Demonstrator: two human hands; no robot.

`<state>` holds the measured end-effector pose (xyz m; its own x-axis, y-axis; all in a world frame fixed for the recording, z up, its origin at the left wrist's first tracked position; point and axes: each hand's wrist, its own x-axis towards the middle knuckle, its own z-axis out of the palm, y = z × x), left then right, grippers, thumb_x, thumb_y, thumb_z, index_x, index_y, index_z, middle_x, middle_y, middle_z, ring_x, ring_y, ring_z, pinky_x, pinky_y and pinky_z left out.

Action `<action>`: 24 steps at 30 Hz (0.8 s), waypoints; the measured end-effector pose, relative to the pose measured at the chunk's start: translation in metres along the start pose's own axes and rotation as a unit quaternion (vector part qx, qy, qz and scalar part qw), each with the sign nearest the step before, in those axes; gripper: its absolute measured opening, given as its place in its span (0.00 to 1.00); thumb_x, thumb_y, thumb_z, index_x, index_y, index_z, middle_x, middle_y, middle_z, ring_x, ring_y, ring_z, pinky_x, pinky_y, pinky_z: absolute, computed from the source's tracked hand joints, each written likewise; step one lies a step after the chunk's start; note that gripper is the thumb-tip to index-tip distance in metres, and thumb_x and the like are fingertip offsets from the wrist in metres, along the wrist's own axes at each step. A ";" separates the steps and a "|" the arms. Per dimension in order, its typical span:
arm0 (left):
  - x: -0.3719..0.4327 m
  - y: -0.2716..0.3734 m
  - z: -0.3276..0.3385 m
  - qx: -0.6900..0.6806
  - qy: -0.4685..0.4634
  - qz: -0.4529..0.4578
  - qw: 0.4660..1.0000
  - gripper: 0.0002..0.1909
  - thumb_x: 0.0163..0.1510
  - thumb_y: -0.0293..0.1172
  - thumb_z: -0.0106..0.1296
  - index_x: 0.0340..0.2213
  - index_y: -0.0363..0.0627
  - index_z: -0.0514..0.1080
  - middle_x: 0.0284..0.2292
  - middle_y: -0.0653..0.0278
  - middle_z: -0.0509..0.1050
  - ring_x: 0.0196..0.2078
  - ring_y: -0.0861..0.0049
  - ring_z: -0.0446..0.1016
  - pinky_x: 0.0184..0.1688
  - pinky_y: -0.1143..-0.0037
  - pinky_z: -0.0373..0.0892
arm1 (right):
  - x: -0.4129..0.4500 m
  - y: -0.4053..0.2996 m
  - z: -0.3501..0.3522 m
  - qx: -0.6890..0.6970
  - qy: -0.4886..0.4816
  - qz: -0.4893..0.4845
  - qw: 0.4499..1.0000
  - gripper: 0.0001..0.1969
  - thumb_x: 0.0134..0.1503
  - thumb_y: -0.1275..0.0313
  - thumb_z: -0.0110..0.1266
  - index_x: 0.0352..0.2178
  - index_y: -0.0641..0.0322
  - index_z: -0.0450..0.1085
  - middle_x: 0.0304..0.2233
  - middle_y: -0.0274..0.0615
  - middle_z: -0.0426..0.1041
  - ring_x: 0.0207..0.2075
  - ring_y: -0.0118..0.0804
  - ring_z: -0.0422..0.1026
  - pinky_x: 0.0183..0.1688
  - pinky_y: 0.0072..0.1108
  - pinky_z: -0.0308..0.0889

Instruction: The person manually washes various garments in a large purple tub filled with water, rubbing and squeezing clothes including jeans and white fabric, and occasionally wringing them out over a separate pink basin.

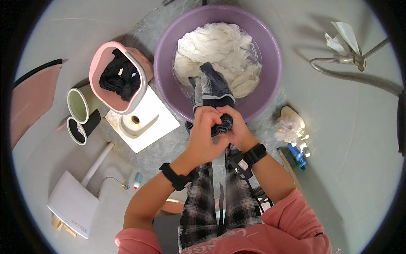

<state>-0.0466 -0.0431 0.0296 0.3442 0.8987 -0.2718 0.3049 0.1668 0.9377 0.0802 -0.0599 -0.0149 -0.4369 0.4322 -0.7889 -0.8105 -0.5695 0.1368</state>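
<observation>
Both of my hands grip a dark navy garment with grey trim [217, 84], bunched at its near end. My left hand [206, 131] wraps its left side, and my right hand [238, 128] clasps it from the right. The garment's far end hangs over a large purple basin [272, 60], in front of the pale cloth in it. White, crumpled wet cloth [217, 44] fills much of the basin, with some water around it. My hands are just at the basin's near rim. Parts of the garment are hidden inside my fingers.
Left of the basin stands a pink bucket [95, 71] with dark clothes in it, beside a white squat toilet [149, 136]. Two bins [79, 104] stand farther left. Bottles [296, 154] and a mesh sponge [285, 131] lie on the right. A metal shower hose [345, 76] runs along the right wall.
</observation>
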 end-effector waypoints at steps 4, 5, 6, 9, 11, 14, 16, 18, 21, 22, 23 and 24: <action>-0.005 0.019 -0.008 0.155 -0.081 0.080 0.981 0.21 0.35 0.24 0.57 0.35 0.39 0.63 0.43 0.52 0.61 0.44 0.59 0.64 0.43 0.68 0.64 | 0.000 0.008 -0.002 -0.024 -0.032 -0.041 0.998 0.08 0.53 0.67 0.46 0.27 0.59 0.68 0.27 0.33 0.70 0.29 0.26 0.71 0.32 0.18 0.68; -0.006 0.021 -0.007 0.224 -0.069 0.108 0.966 0.24 0.36 0.28 0.59 0.37 0.40 0.64 0.44 0.52 0.61 0.45 0.59 0.64 0.46 0.66 0.61 | -0.001 0.010 0.001 -0.023 -0.030 -0.042 0.998 0.08 0.53 0.67 0.46 0.27 0.59 0.68 0.27 0.33 0.70 0.29 0.26 0.71 0.32 0.18 0.68; -0.009 0.021 -0.008 0.245 -0.068 0.122 0.959 0.28 0.36 0.37 0.61 0.40 0.41 0.65 0.45 0.53 0.62 0.46 0.59 0.63 0.50 0.63 0.55 | -0.001 0.011 0.006 -0.018 -0.041 -0.037 0.998 0.08 0.54 0.67 0.46 0.28 0.59 0.68 0.27 0.33 0.70 0.28 0.26 0.70 0.32 0.19 0.68; -0.007 0.029 -0.005 0.304 -0.001 0.114 0.946 0.27 0.37 0.39 0.60 0.40 0.43 0.66 0.47 0.56 0.61 0.49 0.58 0.61 0.51 0.59 0.53 | 0.001 0.009 0.022 -0.014 -0.032 -0.042 0.999 0.07 0.53 0.68 0.46 0.29 0.60 0.68 0.27 0.34 0.71 0.27 0.27 0.71 0.32 0.20 0.68; -0.012 0.034 -0.003 0.395 0.086 0.115 0.907 0.31 0.36 0.41 0.62 0.43 0.43 0.65 0.50 0.52 0.55 0.55 0.54 0.51 0.55 0.59 0.47 | 0.003 0.005 0.027 0.017 -0.067 -0.012 0.998 0.07 0.50 0.70 0.47 0.29 0.61 0.68 0.26 0.35 0.71 0.27 0.30 0.71 0.34 0.21 0.68; 0.005 0.026 -0.012 0.235 0.131 0.015 0.963 0.36 0.35 0.37 0.64 0.47 0.45 0.64 0.51 0.50 0.57 0.57 0.52 0.49 0.56 0.59 0.51 | -0.003 -0.002 0.035 0.032 -0.009 -0.050 0.998 0.10 0.48 0.71 0.48 0.33 0.64 0.66 0.29 0.38 0.71 0.29 0.33 0.72 0.35 0.24 0.69; 0.007 0.012 -0.015 0.146 0.076 -0.026 0.986 0.34 0.37 0.36 0.63 0.46 0.37 0.65 0.48 0.42 0.62 0.52 0.52 0.61 0.51 0.66 0.61 | 0.000 -0.001 0.032 0.047 -0.018 -0.051 0.997 0.12 0.48 0.72 0.48 0.36 0.64 0.65 0.32 0.38 0.70 0.30 0.33 0.71 0.36 0.24 0.68; 0.002 0.007 -0.011 0.148 0.066 -0.035 0.986 0.32 0.38 0.37 0.62 0.45 0.34 0.65 0.46 0.39 0.64 0.49 0.51 0.65 0.49 0.67 0.63 | -0.004 0.000 0.033 0.056 -0.020 -0.050 0.997 0.12 0.50 0.70 0.48 0.35 0.64 0.65 0.31 0.38 0.70 0.31 0.33 0.71 0.36 0.23 0.68; -0.004 0.001 -0.002 0.236 0.054 0.055 0.969 0.28 0.44 0.40 0.55 0.42 0.31 0.67 0.42 0.38 0.68 0.49 0.46 0.64 0.48 0.66 0.64 | -0.013 0.003 0.038 0.102 -0.026 -0.057 0.993 0.11 0.51 0.67 0.50 0.34 0.62 0.65 0.31 0.38 0.70 0.30 0.33 0.71 0.36 0.23 0.68; -0.005 0.003 0.001 0.210 0.051 0.027 0.976 0.27 0.45 0.42 0.54 0.42 0.31 0.67 0.42 0.40 0.68 0.48 0.48 0.66 0.51 0.62 0.60 | -0.015 0.003 0.039 0.139 -0.034 -0.066 0.988 0.12 0.52 0.64 0.51 0.34 0.61 0.65 0.30 0.37 0.70 0.30 0.32 0.71 0.35 0.23 0.68; -0.006 0.007 0.002 0.184 0.048 -0.002 0.982 0.27 0.45 0.43 0.53 0.41 0.32 0.68 0.43 0.42 0.68 0.48 0.49 0.67 0.54 0.59 0.56 | -0.012 0.004 0.035 0.140 -0.037 -0.064 0.987 0.12 0.52 0.64 0.51 0.34 0.61 0.65 0.30 0.37 0.70 0.30 0.32 0.71 0.35 0.23 0.68; -0.004 0.008 0.001 0.183 0.048 -0.001 0.982 0.27 0.45 0.43 0.53 0.41 0.32 0.68 0.43 0.42 0.68 0.48 0.49 0.67 0.54 0.59 0.56 | -0.010 0.003 0.031 0.138 -0.054 -0.042 0.988 0.12 0.52 0.63 0.51 0.33 0.60 0.66 0.30 0.37 0.70 0.30 0.32 0.71 0.35 0.22 0.68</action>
<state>-0.0443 -0.0459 0.0383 0.2640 0.9352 -0.2361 0.6106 0.0274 0.7915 0.0700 -0.0445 0.0115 -0.3900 0.5511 -0.7377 -0.9149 -0.3226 0.2427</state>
